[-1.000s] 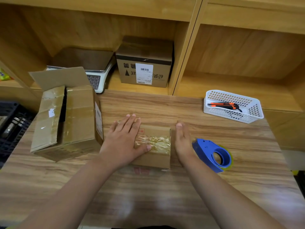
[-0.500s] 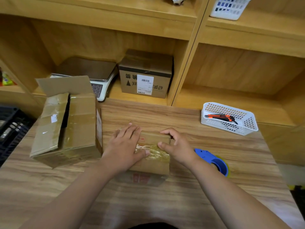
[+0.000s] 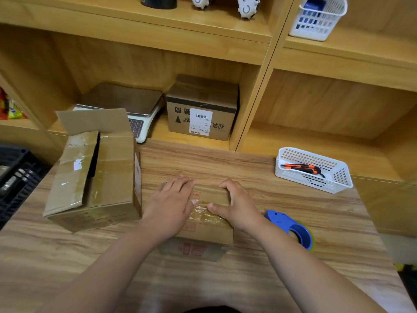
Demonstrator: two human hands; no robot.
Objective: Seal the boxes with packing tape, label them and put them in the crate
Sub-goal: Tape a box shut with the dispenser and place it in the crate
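Observation:
A small cardboard box [image 3: 204,231] sits in the middle of the wooden table, with a strip of clear packing tape [image 3: 202,211] across its top. My left hand [image 3: 172,205] lies flat on the left part of the top, fingers straight. My right hand [image 3: 238,205] holds the right end: its fingers curl over the far edge and its thumb presses on the tape. A blue tape dispenser [image 3: 292,228] lies on the table just right of my right wrist. A black crate [image 3: 15,177] stands off the table's left edge.
A larger taped box [image 3: 108,177] with one flap up lies close to the left of my left hand. A white basket [image 3: 338,185] holding orange utility knives stands at the back right. On the shelf behind are a scale [image 3: 126,102] and a labelled box [image 3: 203,109].
My right hand has come from the box's right side up onto its top, thumb on the tape and fingers over the far edge. The left hand stays flat on the box. The view has tilted up.

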